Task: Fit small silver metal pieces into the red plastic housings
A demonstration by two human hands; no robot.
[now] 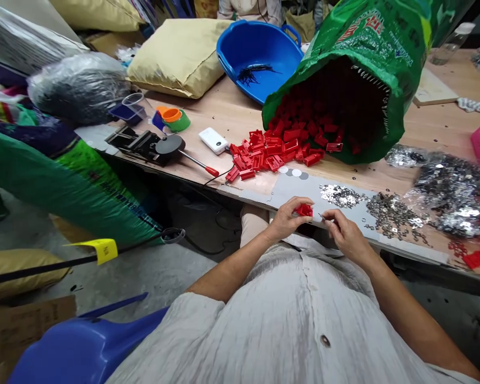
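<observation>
My left hand (285, 220) is closed around a red plastic housing (304, 210) at the table's front edge. Just to its right, my right hand (343, 233) pinches a small thin metal piece (322, 217), its tip pointing at the housing; a small gap appears between them. Beyond my hands lie a pile of shiny flat metal pieces (341, 196) and a second heap of small metal parts (396, 213). Many more red housings (272, 152) spill from the mouth of a green woven sack (378, 64).
A blue basin (240, 40) holds thin black pieces. A white power bank (213, 141) and a black clamp-like device with a red-tipped lever (172, 145) stand to the left. Bagged metal parts (450, 186) lie right; a blue stool (84, 341) is at lower left.
</observation>
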